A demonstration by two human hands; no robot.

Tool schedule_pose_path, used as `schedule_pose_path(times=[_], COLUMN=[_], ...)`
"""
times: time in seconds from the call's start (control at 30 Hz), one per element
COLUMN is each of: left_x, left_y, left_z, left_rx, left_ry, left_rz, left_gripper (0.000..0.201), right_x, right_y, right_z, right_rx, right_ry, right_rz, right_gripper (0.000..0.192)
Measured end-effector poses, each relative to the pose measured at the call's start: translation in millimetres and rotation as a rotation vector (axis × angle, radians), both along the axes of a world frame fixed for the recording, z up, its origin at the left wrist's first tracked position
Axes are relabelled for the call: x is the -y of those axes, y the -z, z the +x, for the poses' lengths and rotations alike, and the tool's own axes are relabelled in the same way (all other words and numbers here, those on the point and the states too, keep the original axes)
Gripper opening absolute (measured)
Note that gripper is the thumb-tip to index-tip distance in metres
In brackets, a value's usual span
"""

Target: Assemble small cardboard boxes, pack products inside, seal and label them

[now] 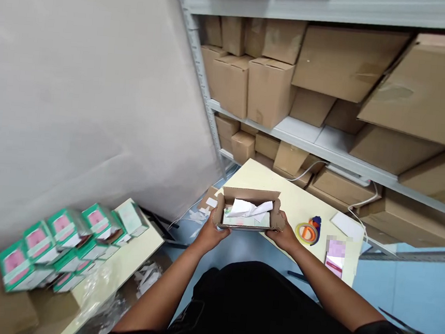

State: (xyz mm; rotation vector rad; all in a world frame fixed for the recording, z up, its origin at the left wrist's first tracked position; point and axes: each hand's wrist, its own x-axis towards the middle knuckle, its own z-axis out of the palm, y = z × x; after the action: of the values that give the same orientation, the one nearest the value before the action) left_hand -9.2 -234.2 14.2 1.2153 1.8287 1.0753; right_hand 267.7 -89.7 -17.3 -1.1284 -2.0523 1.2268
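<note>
So this looks like the packing stage: the small cardboard box (248, 211) is held up open in front of the person, just off the near edge of the pale table (260, 178), with a green-and-white carton and a crumpled bit of white paper (249, 208) sitting inside. Left hand (212, 232) grips the left end, right hand (283, 235) the right end, fingers wrapped round the side flaps, both clenched on the box. Both forearms reach forward, elbows bent, wrists about level, so the box sits flat between them. My guess is the flaps get folded shut next, which calls for tucking the paper down first. Tape dispenser (309, 231) lies just right of the right fingers; a stack of green cartons (63, 246) sits well off left.
</note>
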Motion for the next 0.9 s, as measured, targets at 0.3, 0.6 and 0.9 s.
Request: schedule_pose_path(times=[0.3, 0.6, 0.9], left_x=[-110.1, -189.5, -224.2], left_y=[19.6, 84.7, 128.0], left_z=[-1.0, -28.0, -32.3], left_rx=[0.025, 0.119, 0.178], left_ry=[0.213, 0.441, 0.528], left_rz=[-0.023, -0.052, -0.165], left_gripper=[0.086, 0.082, 0.079], right_x=[-21.6, -23.4, -34.6], right_y=[28.5, 69.9, 121.7], right_z=[28.2, 6.5, 0.9], right_rx=[0.007, 0.083, 0.156], right_ry=[0.318, 0.567, 0.621], right_rz=[-0.084, -0.101, -0.159], right_gripper=[0.089, 0.091, 0.090])
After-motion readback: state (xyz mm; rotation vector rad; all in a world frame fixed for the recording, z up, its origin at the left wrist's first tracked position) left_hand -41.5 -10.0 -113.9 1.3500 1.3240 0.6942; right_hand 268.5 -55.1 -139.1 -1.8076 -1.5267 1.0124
